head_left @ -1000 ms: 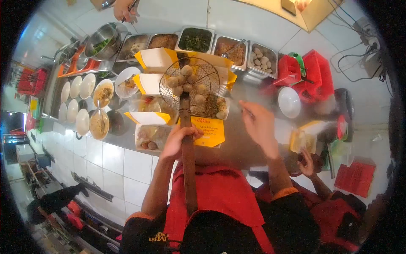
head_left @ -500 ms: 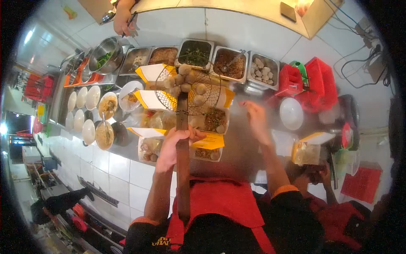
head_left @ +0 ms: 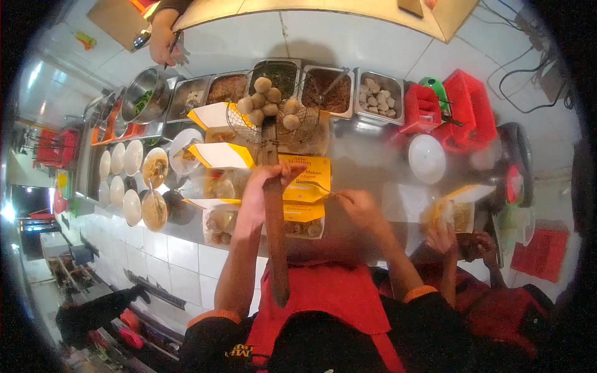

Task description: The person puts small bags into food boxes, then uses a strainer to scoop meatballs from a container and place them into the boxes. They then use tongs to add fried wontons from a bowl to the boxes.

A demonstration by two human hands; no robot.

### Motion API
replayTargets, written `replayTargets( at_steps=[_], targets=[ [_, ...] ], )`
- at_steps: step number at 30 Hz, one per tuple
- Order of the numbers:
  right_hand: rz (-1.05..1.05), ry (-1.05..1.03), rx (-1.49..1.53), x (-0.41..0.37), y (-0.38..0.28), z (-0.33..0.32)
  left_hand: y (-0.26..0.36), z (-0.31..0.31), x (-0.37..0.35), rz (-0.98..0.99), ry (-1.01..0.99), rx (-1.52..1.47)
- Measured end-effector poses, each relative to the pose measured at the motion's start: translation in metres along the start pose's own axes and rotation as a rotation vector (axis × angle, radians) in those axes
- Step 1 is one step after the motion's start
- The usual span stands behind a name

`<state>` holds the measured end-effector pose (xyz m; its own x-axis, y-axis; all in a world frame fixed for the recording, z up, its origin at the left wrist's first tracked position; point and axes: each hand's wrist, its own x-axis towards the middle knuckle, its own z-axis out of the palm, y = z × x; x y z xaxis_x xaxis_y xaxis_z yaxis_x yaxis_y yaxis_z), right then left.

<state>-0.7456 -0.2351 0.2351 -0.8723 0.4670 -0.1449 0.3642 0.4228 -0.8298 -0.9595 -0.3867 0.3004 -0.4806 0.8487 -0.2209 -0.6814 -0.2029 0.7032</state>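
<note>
My left hand (head_left: 261, 189) is wrapped around the long flat handle of a wire strainer (head_left: 271, 230). Several round meatballs (head_left: 268, 99) lie in its mesh, held above the takeaway boxes. At the right edge of a yellow printed box lid (head_left: 306, 171), my right hand (head_left: 360, 210) has its fingertips closed on the lid's corner. That lid lies over the box under it. Closer to me, a second yellow lid (head_left: 303, 212) partly covers a food box (head_left: 308, 229). Other white boxes on the left have raised lids (head_left: 221, 154).
Metal food pans (head_left: 380, 99) line the back. White bowls (head_left: 132, 155) stand in rows at left; another bowl (head_left: 427, 159) is at right near red baskets (head_left: 469, 118). A co-worker's hand (head_left: 443, 235) handles a box at right. Another person's hand (head_left: 163, 45) holds a pen.
My right hand has come down and left to the middle box. Its yellow lid now covers food that was exposed. The strainer stays raised, and the co-worker's hand has reached the box at right.
</note>
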Motion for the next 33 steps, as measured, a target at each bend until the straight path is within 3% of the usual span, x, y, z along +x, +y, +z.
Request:
replayTargets(
  at_steps=[6, 8, 11, 12, 14, 17, 21, 23, 24, 26, 30, 32, 33],
  targets=[
    [0.020, 0.129, 0.137, 0.010, 0.008, -0.014, -0.009, -0.017, -0.006, -0.010, -0.044, 0.097],
    [0.168, 0.290, 0.229, 0.017, 0.007, -0.018, -0.010, -0.014, -0.011, -0.041, -0.018, 0.068],
    [0.224, 0.353, 0.061, 0.033, 0.021, -0.030, -0.015, -0.015, -0.018, -0.046, -0.006, 0.047],
    [0.224, 0.352, 0.057, 0.036, 0.020, -0.030, -0.016, -0.015, -0.019, -0.013, -0.023, 0.057],
    [0.449, 0.292, 0.308, 0.041, 0.019, -0.029, -0.016, -0.013, -0.021, -0.018, -0.012, 0.044],
    [0.439, 0.161, 0.517, 0.047, 0.029, -0.023, -0.018, -0.018, -0.019, -0.020, -0.026, 0.036],
    [0.385, 0.122, 0.512, 0.060, 0.022, -0.006, -0.021, -0.026, -0.020, -0.047, -0.029, 0.020],
    [-0.174, 0.130, 0.198, 0.074, 0.026, 0.011, -0.021, -0.025, -0.022, -0.043, -0.042, 0.034],
    [-0.175, 0.135, 0.197, 0.080, 0.019, 0.017, -0.019, -0.024, -0.022, -0.035, -0.058, 0.049],
    [0.090, -0.062, 0.150, 0.090, 0.002, 0.023, -0.018, -0.021, -0.022, -0.053, -0.024, 0.052],
    [-0.086, -0.045, -0.066, 0.069, -0.052, -0.006, -0.016, -0.013, -0.026, -0.004, -0.003, 0.073],
    [-0.127, -0.083, -0.480, 0.052, -0.060, -0.039, -0.014, -0.013, -0.027, -0.025, 0.014, 0.050],
    [-0.125, -0.025, -0.484, 0.041, -0.061, -0.056, -0.013, -0.014, -0.026, -0.052, 0.023, 0.035]
  ],
)
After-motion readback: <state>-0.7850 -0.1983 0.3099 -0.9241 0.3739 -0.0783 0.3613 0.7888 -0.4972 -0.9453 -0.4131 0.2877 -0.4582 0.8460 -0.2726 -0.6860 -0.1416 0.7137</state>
